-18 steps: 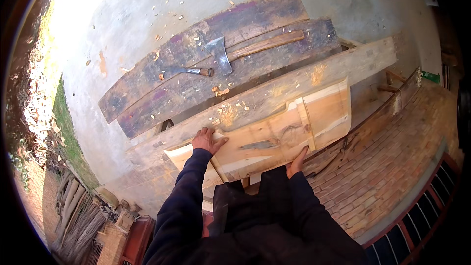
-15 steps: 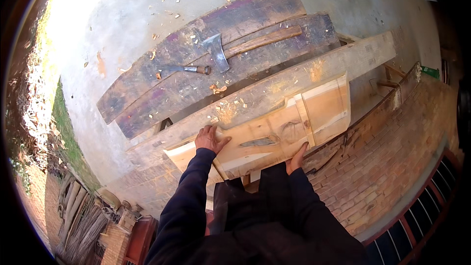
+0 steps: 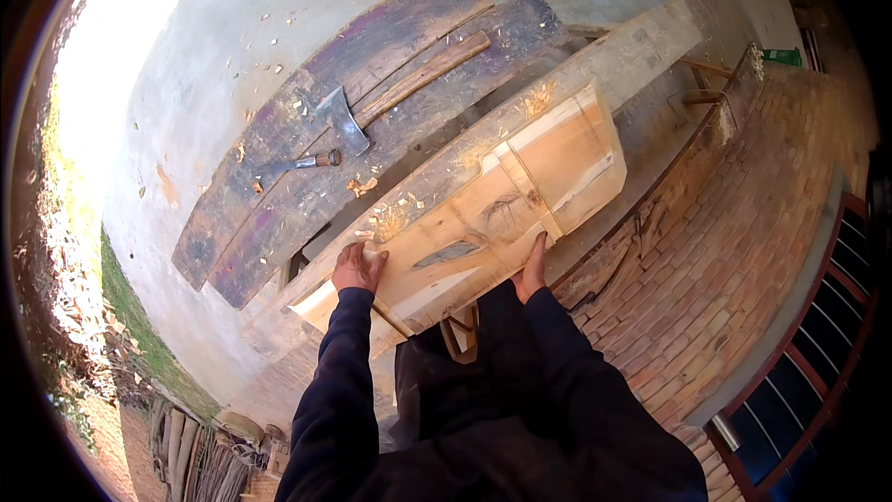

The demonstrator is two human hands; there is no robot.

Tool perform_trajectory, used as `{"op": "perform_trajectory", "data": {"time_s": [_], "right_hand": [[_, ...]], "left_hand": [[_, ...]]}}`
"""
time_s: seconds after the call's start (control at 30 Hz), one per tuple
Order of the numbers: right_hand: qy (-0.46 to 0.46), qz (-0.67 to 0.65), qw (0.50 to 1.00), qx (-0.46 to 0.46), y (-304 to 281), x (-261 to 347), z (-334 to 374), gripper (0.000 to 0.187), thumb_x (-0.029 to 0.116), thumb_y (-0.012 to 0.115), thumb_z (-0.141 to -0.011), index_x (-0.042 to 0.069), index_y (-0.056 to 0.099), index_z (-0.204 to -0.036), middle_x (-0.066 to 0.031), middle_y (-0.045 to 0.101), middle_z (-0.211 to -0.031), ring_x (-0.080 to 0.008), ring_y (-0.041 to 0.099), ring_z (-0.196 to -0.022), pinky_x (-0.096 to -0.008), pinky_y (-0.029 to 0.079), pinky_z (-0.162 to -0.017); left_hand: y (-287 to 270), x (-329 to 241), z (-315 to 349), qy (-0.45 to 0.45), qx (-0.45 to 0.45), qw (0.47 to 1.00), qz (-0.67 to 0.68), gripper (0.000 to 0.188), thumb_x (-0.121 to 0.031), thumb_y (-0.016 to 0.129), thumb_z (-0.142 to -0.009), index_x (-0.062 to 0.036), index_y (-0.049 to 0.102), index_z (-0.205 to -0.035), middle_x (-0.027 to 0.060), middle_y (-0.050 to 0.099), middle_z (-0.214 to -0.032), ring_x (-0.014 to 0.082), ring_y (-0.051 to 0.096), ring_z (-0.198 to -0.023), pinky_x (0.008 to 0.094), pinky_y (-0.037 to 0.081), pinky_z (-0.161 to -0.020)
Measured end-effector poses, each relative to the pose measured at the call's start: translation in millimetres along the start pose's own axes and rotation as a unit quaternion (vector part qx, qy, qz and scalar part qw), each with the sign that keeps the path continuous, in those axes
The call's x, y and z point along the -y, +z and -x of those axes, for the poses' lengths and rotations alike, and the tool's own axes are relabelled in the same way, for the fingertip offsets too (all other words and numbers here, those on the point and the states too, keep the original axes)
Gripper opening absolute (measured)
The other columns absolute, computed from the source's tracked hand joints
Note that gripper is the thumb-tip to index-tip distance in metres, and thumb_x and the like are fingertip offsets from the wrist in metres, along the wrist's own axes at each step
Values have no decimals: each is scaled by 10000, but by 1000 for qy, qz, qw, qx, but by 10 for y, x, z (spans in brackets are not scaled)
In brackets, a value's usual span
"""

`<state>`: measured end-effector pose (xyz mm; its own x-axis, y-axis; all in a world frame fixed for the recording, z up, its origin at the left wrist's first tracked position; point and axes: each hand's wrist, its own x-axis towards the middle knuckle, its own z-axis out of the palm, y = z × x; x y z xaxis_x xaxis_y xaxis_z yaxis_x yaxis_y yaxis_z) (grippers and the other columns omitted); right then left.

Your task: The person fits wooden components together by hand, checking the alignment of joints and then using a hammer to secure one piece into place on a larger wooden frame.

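Observation:
A pale wooden panel [image 3: 520, 215] with a curved cutout in its far edge and battens set across it lies slantwise before me. My left hand [image 3: 359, 268] grips its far edge near the left end, thumb on the face. My right hand [image 3: 531, 270] holds the near edge, thumb on top beside a batten [image 3: 526, 188]; its other fingers are hidden beneath. Beyond the panel, an axe with a broad steel head [image 3: 343, 120] and wooden handle rests on dark planks. A chisel-like tool with a short wooden handle [image 3: 327, 158] lies next to it.
A long plank [image 3: 650, 43] strewn with shavings runs behind the panel. Weathered dark planks [image 3: 279, 144] lie further off. To the right are a rough timber [image 3: 692, 163], brick paving [image 3: 743, 251] and a dark barred frame [image 3: 799, 367]. Stacked poles [image 3: 190, 451] stand lower left.
The whole view has swung, so the planks and tools appear further left and more steeply slanted. Both hands keep their hold on the panel. A wooden frame piece now shows below the panel's near edge.

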<state>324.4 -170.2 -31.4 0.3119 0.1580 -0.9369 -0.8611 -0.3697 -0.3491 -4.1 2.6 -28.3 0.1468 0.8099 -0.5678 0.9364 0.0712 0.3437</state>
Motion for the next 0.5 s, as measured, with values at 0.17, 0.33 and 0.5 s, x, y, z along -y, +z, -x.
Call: {"op": "perform_trajectory", "data": {"time_s": [0.17,0.33,0.5], "right_hand": [[17,18,999,26,-9,14,-195,961,840,391,-951,197,247,-1650,-69,407,-1621,-263,463,-1429,-460,450,-1083],[33,80,996,26,-19,97,-177,988,868,362,-935,187,249,-1643,-92,444,-1592,-286,506,-1399,-496,455,-1084],[65,100,991,62,-3,188,-139,1045,901,341,-908,163,242,-1641,-158,430,-1588,-353,497,-1404,-554,438,-1107]], "left_hand": [[122,18,137,19,-131,991,15,578,-384,801,-858,-46,644,-1299,186,631,-1348,382,591,-1262,462,482,-1064],[346,156,802,-214,-225,943,117,361,-287,826,-868,-21,628,-1011,120,664,-1024,222,645,-810,352,551,-732],[782,247,1520,-527,157,543,635,617,-505,736,-942,57,628,-1173,200,661,-1103,366,679,-1046,520,619,-882]]}}
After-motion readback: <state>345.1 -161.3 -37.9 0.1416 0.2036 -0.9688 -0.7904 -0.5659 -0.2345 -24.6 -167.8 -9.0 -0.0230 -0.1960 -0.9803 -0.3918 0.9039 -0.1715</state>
